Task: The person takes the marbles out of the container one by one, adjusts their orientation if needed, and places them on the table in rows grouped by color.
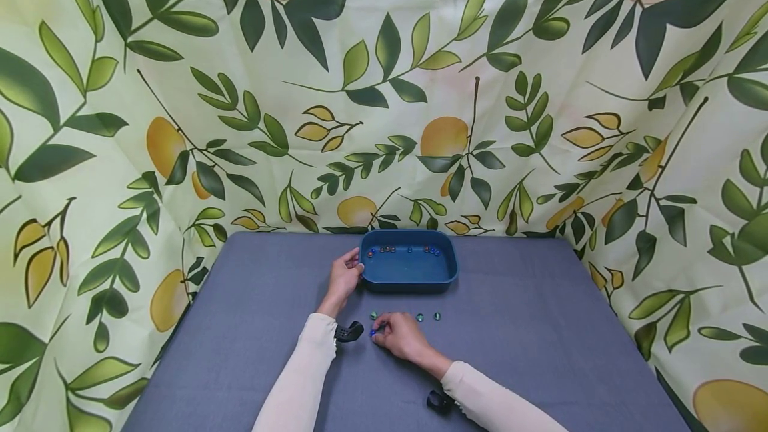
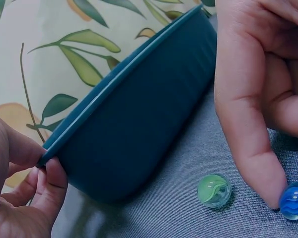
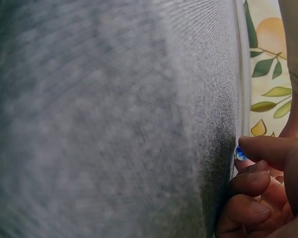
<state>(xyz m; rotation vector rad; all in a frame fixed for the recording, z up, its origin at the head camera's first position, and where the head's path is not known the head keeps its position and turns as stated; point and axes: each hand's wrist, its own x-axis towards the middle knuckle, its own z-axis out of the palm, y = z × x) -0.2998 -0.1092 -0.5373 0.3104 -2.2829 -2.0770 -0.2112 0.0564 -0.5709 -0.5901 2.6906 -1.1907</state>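
A blue swirled glass marble (image 1: 373, 333) is pinched between the thumb and a finger of my right hand (image 1: 403, 337), low over the table; the right wrist view shows the same blue marble (image 3: 241, 153) between the fingertips. My left hand (image 1: 345, 275) holds the left end of a dark blue plastic bin (image 1: 409, 285), its thumb and fingers on the rim (image 2: 89, 111). Inside the bin, several small marbles (image 1: 433, 251) in orange and blue lie along the far side. A green swirled marble (image 2: 214, 191) sits on the cloth between the bin and my right hand.
Two more green marbles, a left one (image 1: 420, 317) and a right one (image 1: 437, 317), rest in front of the bin. Grey-blue cloth covers the table (image 1: 528, 325). A leaf-and-fruit patterned curtain (image 1: 384, 119) hangs behind the table and along both sides.
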